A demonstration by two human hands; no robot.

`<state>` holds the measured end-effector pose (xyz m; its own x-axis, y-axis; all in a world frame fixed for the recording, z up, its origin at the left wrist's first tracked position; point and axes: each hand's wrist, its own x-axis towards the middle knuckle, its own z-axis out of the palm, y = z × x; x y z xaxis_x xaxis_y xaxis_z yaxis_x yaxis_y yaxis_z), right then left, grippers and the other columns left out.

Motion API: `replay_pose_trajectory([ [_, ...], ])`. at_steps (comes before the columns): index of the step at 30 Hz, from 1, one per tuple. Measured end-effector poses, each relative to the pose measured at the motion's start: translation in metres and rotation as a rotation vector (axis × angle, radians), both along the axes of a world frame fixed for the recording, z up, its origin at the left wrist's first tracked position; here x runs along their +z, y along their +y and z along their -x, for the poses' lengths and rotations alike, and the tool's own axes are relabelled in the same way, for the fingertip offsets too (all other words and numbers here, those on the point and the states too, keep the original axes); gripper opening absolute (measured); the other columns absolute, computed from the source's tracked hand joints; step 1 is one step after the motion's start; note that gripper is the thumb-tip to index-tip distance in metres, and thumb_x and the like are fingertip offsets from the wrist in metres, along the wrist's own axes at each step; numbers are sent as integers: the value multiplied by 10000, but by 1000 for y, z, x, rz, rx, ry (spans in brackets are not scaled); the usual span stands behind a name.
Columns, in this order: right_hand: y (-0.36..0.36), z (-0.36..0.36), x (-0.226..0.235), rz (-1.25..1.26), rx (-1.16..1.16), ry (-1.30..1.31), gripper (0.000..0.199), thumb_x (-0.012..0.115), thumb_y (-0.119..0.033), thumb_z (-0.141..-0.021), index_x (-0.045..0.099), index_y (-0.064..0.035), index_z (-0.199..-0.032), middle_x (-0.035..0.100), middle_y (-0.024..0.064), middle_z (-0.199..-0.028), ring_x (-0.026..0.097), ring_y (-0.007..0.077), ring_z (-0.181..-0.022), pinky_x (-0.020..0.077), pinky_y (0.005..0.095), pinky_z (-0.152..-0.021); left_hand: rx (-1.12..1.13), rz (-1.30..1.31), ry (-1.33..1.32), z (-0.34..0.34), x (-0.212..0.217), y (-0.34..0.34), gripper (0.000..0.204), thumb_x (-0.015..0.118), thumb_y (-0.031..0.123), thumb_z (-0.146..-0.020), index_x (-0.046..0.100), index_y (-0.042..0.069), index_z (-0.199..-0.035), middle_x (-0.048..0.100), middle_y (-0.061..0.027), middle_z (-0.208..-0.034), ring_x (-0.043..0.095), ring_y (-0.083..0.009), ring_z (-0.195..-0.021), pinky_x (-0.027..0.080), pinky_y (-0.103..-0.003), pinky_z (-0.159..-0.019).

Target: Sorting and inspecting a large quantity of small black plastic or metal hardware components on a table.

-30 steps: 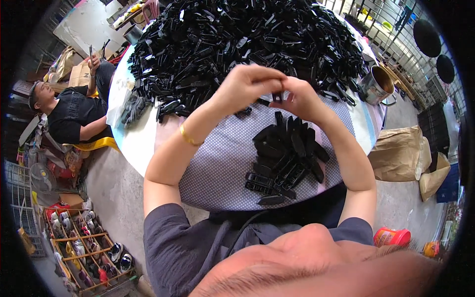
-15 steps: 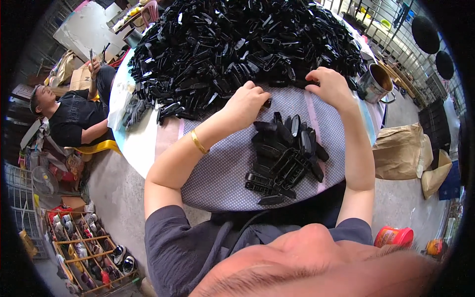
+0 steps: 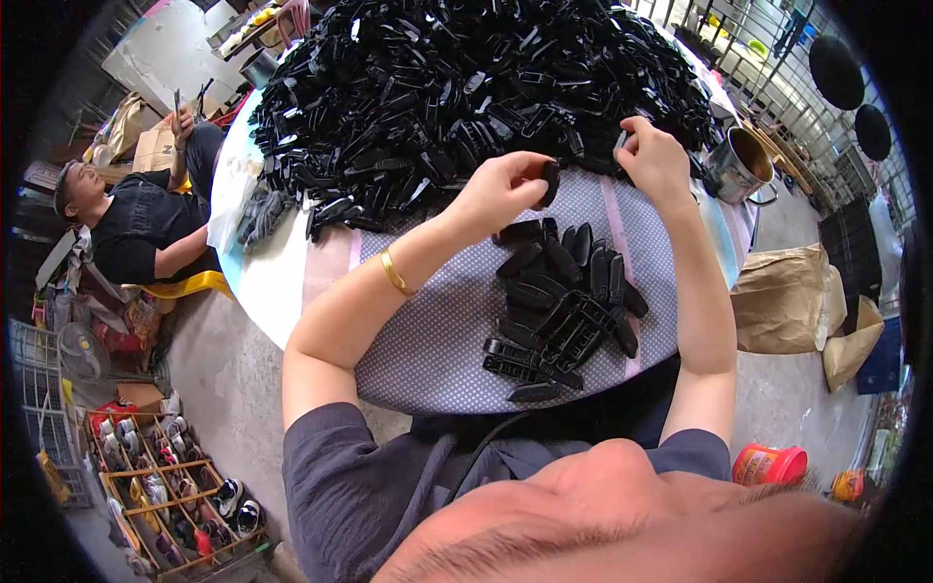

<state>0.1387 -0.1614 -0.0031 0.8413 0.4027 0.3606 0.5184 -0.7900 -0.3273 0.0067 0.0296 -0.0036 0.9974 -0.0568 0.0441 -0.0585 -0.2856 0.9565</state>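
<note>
One labelled mug (image 3: 732,179) stands beside the black pile (image 3: 476,92).

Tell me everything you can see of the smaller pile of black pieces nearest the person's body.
The smaller pile is a loose, overlapping heap of slim, elongated black pieces, slightly shiny, like plastic. Some show smooth, rounded backs; others show open, ribbed frames. They point in mixed directions, resting on a grey dotted cloth and partly covering its pink stripe. The left hand and right hand are both beyond it, not touching.
</note>
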Motion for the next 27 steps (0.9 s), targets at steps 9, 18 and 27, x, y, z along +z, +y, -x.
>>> replay_pose_trajectory([
  [9, 5, -1, -7, 8, -38, -93, 397, 618, -118, -668, 572, -95, -1062, 602, 48, -721, 597, 232, -755, 486, 344, -662, -33, 746, 191, -8, -10, 11, 266, 486, 73, -888, 487, -25, -1136, 572, -108, -937, 606, -227, -866, 508, -347, -797],
  [18, 29, 43, 3, -871, 612, 642, 281, 472, -44, -878, 517, 43, -1141, 624, 100, -881, 628, 149, -797, 512, 263, -745, 77, 476, -45, -11, -15, 10, 312, 528, 2, -854, 525, -7, -1166, 598, -68, -993, 581, -116, -872, 488, -254, -797],
  [27, 33, 54, 1, -877, 507, 938, 256, 509, -127, -892, 567, 15, -1097, 644, 114, -857, 654, 177, -708, 550, 271, -621, 135, 412, -167, -12, -18, 10, 321, 559, -24, -818, 563, 2, -1138, 627, -84, -977, 585, -108, -855, 487, -232, -782],
])
